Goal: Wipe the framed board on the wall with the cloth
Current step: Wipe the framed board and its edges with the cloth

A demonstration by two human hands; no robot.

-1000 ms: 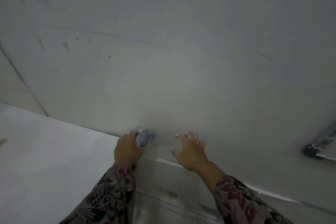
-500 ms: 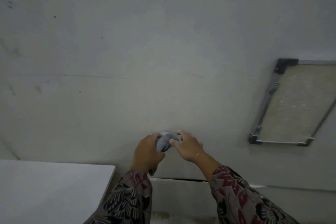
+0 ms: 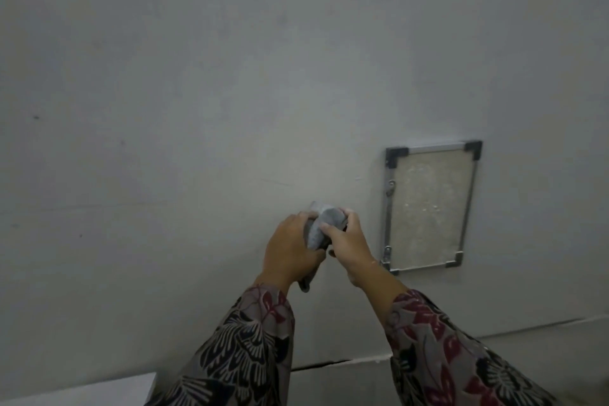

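A small framed board [image 3: 431, 208] hangs on the grey wall at the right, with a metal frame, black corner pieces and a pale, speckled surface. A bunched grey cloth [image 3: 324, 224] is held between both hands in front of the wall, left of the board. My left hand [image 3: 290, 247] grips its lower part, and a tail of cloth hangs below that hand. My right hand [image 3: 346, 241] closes over its top. Neither hand touches the board.
The bare grey wall [image 3: 197, 92] fills most of the view. A white flat surface [image 3: 82, 389] shows at the bottom left. A ledge with a dark crack [image 3: 316, 365] runs along the wall's base.
The view has swung left to right, bringing the whole board into sight. My hands rose from the ledge, and the right hand came over to grip the cloth held by the left.
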